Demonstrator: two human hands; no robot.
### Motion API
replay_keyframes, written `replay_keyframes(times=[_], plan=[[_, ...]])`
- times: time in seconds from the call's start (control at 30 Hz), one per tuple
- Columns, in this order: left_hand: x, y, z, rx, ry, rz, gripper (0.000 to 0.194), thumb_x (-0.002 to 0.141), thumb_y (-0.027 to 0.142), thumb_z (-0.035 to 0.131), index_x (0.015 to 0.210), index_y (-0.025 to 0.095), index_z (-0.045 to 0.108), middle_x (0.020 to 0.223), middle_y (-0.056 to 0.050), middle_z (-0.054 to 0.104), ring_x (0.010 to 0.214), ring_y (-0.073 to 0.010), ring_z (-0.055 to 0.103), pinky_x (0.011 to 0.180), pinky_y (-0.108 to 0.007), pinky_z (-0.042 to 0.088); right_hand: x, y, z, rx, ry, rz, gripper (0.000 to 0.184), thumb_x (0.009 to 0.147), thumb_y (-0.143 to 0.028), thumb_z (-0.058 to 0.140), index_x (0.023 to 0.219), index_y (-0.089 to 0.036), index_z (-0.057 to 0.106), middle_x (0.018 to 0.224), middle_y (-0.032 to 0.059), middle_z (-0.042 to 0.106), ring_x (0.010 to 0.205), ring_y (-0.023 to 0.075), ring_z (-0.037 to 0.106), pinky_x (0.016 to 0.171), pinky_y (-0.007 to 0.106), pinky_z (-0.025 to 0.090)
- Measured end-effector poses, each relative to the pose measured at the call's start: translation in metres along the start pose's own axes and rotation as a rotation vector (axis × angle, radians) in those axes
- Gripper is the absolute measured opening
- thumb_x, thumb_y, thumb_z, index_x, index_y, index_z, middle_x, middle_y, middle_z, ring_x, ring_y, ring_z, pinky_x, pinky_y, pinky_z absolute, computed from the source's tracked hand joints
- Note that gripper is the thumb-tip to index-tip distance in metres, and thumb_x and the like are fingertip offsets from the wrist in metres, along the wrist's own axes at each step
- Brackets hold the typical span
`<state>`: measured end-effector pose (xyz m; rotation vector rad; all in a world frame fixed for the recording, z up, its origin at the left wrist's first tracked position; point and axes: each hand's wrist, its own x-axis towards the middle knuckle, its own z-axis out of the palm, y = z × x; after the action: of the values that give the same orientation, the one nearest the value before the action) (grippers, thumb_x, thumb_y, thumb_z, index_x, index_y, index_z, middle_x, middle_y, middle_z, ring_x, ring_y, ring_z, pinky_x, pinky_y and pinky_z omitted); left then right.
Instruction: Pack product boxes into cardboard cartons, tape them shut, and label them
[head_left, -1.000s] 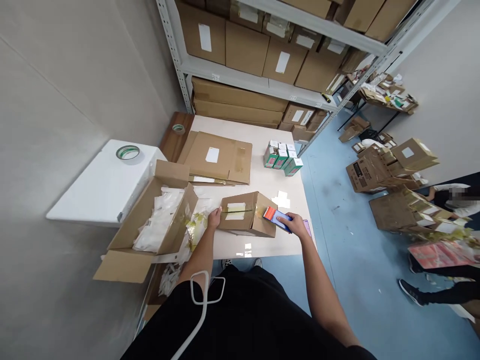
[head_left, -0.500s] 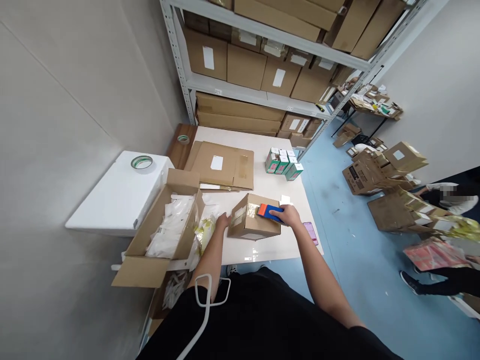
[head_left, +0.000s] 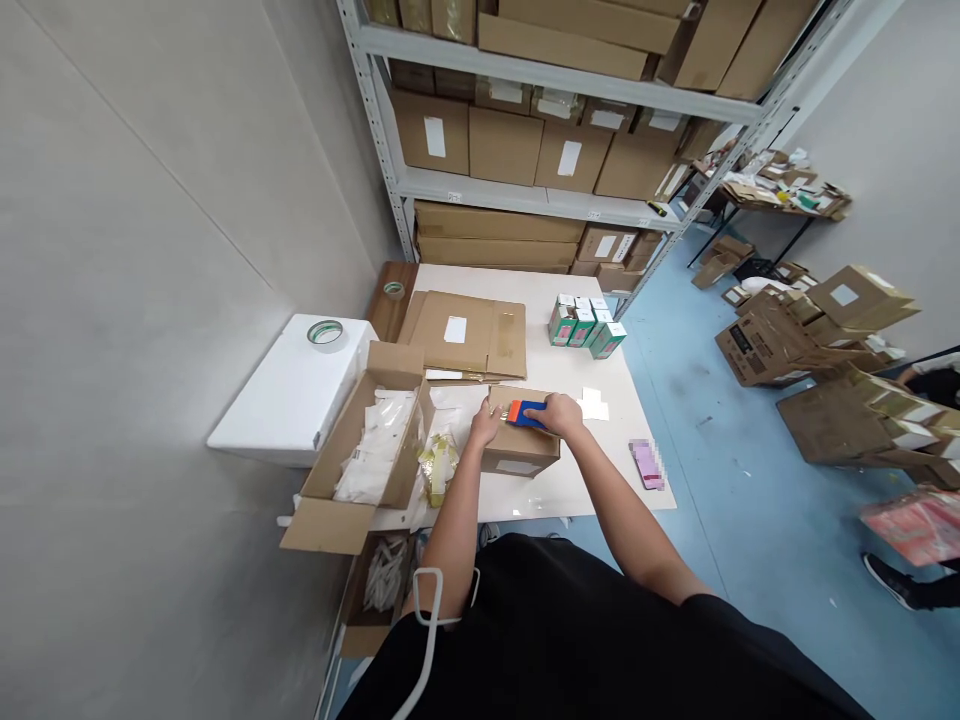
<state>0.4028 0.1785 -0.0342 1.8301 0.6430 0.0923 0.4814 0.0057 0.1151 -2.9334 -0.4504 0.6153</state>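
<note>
A small brown cardboard box (head_left: 536, 455) stands near the front edge of the table, with a strip of clear tape on its top. My right hand (head_left: 561, 413) is closed around a blue scraper with an orange head (head_left: 526, 413), held low over the box top. The orange end points left, toward my left hand (head_left: 486, 425). My left hand grips the box's upper left edge, fingers close to the orange head. Exactly what its fingertips press on is too small to make out.
Left of the box stand an open carton (head_left: 352, 515) of white packets and crumpled yellow-printed plastic (head_left: 437, 465). Flattened cardboard (head_left: 480, 335) and green-white boxes (head_left: 585, 322) lie behind. White papers (head_left: 594, 405) and a pink phone (head_left: 646, 464) are right. Shelving (head_left: 525, 195) backs the table.
My left hand has moved from the box's lower left side up to its top left edge. The box has turned slightly, and the scraper sits nearer my left hand. The view has shifted.
</note>
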Motion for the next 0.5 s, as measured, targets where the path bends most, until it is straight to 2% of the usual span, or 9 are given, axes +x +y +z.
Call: replay_keyframes(times=[0.2,0.27,0.43,0.5], plan=[[-0.002,0.006,0.02,-0.018,-0.051,0.012,0.05,0.101,0.041,0.055,0.146,0.02,0.056,0.142,-0.012,0.069,0.132,-0.0267,0.064,0.114,-0.04,0.047,0.007,0.025,-0.007,0.041,-0.029,0.024,0.058,0.081,-0.071,0.075,0.103,-0.018,0.077,0.105,0.0163,0.079,0.098,0.0276,0.074,0.07,0.028,0.049],[-0.002,0.013,0.037,-0.02,-0.069,0.012,0.05,0.101,0.039,0.054,0.146,0.019,0.056,0.141,-0.012,0.07,0.13,-0.0265,0.065,0.113,-0.04,0.048,0.01,0.042,-0.012,0.038,-0.024,0.03,0.057,0.079,-0.07,0.077,0.1,-0.017,0.078,0.105,0.0167,0.079,0.097,0.0277,0.074,0.07,0.027,0.048],[-0.01,0.038,0.098,0.001,-0.114,-0.009,0.053,0.103,0.041,0.051,0.151,0.02,0.051,0.139,-0.012,0.071,0.127,-0.0271,0.067,0.109,-0.04,0.05,0.018,0.106,-0.026,0.054,-0.069,0.06,0.055,0.074,-0.07,0.081,0.089,-0.017,0.078,0.096,0.0143,0.079,0.089,0.0256,0.073,0.066,0.027,0.045],[-0.013,0.047,0.114,0.021,-0.124,-0.031,0.054,0.103,0.042,0.05,0.152,0.018,0.049,0.138,-0.015,0.071,0.126,-0.0286,0.068,0.107,-0.04,0.051,0.021,0.125,-0.03,0.08,-0.098,0.072,0.055,0.075,-0.072,0.08,0.086,-0.018,0.079,0.092,0.0127,0.079,0.085,0.0241,0.073,0.064,0.027,0.044]])
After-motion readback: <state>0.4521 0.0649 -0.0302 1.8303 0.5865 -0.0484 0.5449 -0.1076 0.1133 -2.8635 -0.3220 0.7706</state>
